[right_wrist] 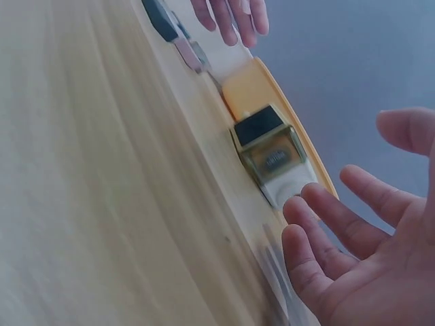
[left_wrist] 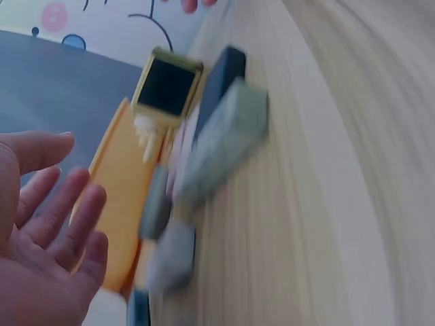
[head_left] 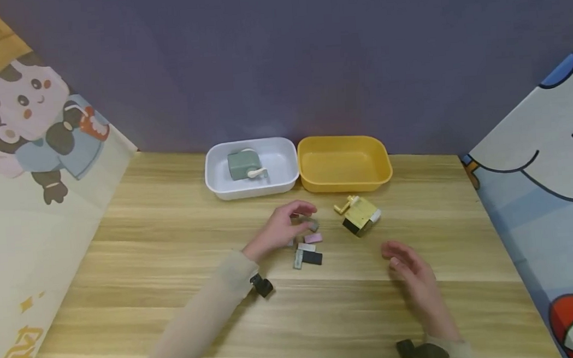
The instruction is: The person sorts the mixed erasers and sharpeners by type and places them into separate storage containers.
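My left hand [head_left: 286, 223] hovers over a loose group of small blocks, its fingers loosely bent. The left wrist view shows no block in its grasp. Nearest it is a grey block [head_left: 313, 224], partly hidden by the thumb in the head view. Close by lie a pink block [head_left: 313, 238], a white block [head_left: 306, 247], a pale green block [head_left: 298, 259] and a black block [head_left: 312, 258]. My right hand [head_left: 415, 272] is held above the table, fingers apart and holding nothing. Beyond it sits a small yellow box-shaped object [head_left: 361, 214] with a black face, a white part and a yellow handle-like piece.
Side by side at the back wall stand a white bin [head_left: 212, 175] and a yellow bin [head_left: 345, 167]. A green box-shaped object [head_left: 244, 165] with white handle-like pieces lies in the white bin. Printed panels flank the wooden table [head_left: 171, 224] left and right.
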`<state>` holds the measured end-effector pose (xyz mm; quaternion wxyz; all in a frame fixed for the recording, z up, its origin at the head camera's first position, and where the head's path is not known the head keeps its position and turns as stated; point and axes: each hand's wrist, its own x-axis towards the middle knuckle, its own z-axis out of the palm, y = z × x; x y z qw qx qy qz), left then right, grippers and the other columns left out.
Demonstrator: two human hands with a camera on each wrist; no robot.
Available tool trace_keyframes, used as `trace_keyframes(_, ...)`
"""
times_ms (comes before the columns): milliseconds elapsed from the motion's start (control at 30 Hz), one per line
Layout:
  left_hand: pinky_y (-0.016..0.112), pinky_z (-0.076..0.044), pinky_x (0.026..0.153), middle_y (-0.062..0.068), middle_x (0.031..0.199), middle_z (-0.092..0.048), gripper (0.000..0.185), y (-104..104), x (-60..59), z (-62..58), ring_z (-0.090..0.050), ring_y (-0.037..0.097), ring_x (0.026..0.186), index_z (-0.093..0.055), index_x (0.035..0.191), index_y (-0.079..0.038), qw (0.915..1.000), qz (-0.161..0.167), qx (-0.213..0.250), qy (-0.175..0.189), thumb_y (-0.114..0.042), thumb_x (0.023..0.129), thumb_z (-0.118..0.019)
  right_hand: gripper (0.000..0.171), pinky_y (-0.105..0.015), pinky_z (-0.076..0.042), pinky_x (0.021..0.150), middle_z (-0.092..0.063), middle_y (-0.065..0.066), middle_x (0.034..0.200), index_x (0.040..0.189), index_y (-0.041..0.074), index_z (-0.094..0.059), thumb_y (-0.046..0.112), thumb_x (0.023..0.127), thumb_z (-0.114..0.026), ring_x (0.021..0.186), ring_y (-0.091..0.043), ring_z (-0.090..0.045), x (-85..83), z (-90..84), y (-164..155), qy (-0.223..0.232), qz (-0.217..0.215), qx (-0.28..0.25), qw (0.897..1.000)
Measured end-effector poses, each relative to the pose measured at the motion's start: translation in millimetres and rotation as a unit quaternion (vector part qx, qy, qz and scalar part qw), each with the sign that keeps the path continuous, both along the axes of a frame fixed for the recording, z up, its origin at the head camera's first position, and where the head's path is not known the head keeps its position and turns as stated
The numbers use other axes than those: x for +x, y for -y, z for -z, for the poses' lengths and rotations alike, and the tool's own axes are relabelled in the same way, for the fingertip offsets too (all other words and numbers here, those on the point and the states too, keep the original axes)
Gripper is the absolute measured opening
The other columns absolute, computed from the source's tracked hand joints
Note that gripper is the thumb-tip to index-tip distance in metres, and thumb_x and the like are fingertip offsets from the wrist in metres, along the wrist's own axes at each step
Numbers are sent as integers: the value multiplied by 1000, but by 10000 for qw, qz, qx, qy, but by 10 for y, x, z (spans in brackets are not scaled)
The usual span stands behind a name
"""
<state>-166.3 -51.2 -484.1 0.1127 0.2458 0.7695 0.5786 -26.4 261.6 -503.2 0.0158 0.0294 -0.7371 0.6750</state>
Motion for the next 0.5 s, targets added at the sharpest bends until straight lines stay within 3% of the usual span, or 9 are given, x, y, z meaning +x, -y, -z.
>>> trace_keyframes(200, 36, -50, 96, 11, 124, -64, 42, -412, 56, -30, -60, 21, 114, -60, 129, -6, 9986, -230, -484, 29, -10, 90, -75, 41, -22, -46, 95, -55, -17, 137, 140, -11, -42, 9, 105, -49, 120, -16, -54, 1, -78, -112, 450, 323, -231, 9982)
trace_keyframes(500, 23, -46, 93, -1, 122, -59, 54, -909, 129, 43, -56, 12, 109, -59, 131, -14, 9901, -608, -1261, -74, -27, 84, -82, 44, -19, -45, 96, -54, -9, 140, 144, -6, -40, 14, 106, -49, 122, -13, -53, 24, -110, -151, 620, 323, -128, 9975)
